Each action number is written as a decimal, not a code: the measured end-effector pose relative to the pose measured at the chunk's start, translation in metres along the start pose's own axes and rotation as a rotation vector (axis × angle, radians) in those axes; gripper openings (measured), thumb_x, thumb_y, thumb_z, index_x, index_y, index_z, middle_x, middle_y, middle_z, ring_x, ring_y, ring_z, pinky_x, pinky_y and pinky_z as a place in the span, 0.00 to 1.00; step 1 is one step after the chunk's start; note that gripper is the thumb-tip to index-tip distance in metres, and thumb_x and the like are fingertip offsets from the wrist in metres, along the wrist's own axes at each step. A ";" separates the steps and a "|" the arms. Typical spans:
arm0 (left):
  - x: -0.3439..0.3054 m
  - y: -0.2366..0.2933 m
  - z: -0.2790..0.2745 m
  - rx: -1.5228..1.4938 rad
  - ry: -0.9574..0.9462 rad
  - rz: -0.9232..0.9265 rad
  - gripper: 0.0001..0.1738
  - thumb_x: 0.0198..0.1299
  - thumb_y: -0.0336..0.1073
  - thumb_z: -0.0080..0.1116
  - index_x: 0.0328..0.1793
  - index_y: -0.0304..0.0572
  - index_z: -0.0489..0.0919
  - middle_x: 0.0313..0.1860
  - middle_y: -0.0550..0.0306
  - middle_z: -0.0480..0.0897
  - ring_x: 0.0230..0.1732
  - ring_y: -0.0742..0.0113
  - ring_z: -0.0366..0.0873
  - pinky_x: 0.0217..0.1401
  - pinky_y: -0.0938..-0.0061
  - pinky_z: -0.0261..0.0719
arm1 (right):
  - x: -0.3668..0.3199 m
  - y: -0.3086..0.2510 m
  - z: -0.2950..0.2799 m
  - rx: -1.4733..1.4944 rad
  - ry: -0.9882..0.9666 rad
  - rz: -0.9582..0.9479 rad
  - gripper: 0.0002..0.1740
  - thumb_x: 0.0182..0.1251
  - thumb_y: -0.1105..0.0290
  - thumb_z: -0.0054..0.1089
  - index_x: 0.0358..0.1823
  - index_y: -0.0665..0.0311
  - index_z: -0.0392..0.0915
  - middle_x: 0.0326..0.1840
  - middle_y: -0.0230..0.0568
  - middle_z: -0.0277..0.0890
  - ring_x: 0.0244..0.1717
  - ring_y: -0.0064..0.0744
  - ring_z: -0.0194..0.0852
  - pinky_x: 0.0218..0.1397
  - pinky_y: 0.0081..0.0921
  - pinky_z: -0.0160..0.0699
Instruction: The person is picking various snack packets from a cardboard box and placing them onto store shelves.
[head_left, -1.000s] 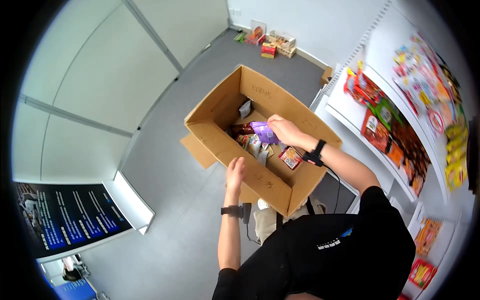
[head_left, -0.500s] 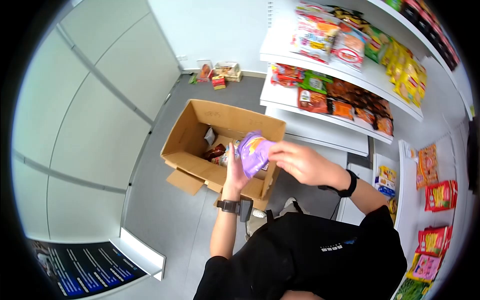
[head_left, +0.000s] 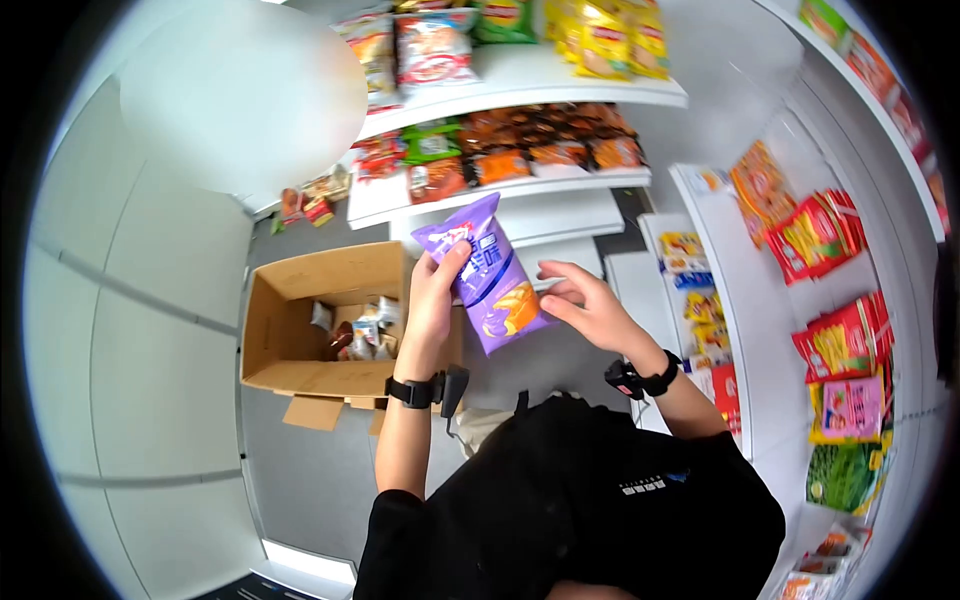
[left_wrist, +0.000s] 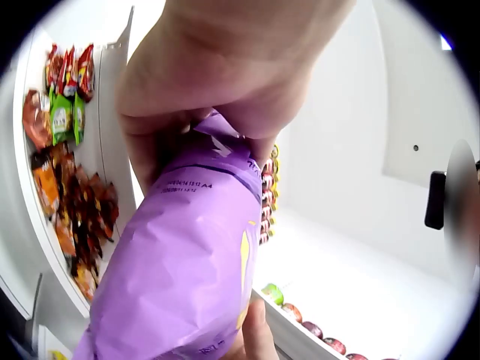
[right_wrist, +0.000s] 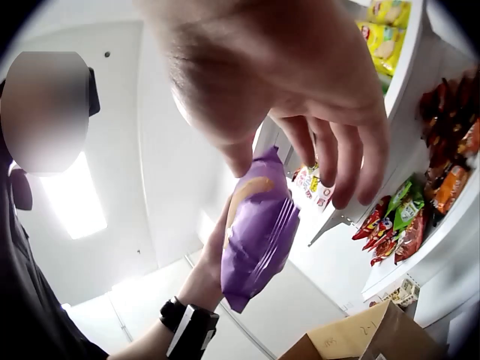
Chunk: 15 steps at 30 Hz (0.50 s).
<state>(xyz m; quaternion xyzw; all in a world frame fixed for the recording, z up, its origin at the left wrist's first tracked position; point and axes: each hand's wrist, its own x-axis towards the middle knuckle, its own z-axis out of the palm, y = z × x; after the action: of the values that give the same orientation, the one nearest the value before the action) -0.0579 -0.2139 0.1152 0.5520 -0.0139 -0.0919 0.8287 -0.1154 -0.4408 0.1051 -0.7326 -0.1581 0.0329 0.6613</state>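
Observation:
A purple snack bag (head_left: pixel 497 290) with an orange picture and blue lettering is held up in front of the body. My left hand (head_left: pixel 432 292) grips its upper left side, thumb across the printed front. At the bag's lower right edge, my right hand (head_left: pixel 597 312) has its fingers spread and loosely bent, the thumb tip right at the edge. In the left wrist view the bag's plain back (left_wrist: pixel 187 247) shows a printed date code. The right wrist view shows a seam running along the purple bag (right_wrist: pixel 259 232).
An open cardboard box (head_left: pixel 320 272) with several packets in it stands on the floor (head_left: pixel 390 470) to the left. White shelves (head_left: pixel 560 178) ahead hold bagged snacks, and more shelving (head_left: pixel 735 330) with red packets (head_left: pixel 818 235) stands on the right. Small boxes (head_left: pixel 320 210) lie by the far wall.
The purple bag has come up out of the cardboard box. My left hand has taken hold of it, and my right hand has loosened its grip. The view has swung right towards the shelves.

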 end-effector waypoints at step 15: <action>0.012 -0.089 0.188 0.178 -0.509 -0.229 0.28 0.67 0.53 0.46 0.62 0.38 0.71 0.50 0.59 0.78 0.50 0.72 0.74 0.55 0.76 0.70 | -0.096 0.017 -0.122 0.387 0.411 0.154 0.22 0.63 0.70 0.62 0.55 0.71 0.68 0.48 0.38 0.75 0.48 0.23 0.73 0.53 0.23 0.73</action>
<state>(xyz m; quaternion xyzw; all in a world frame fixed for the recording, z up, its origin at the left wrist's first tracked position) -0.0820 -0.4208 0.1065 0.5798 -0.1673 -0.3187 0.7309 -0.1720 -0.5859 0.0879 -0.5938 0.0444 -0.0368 0.8025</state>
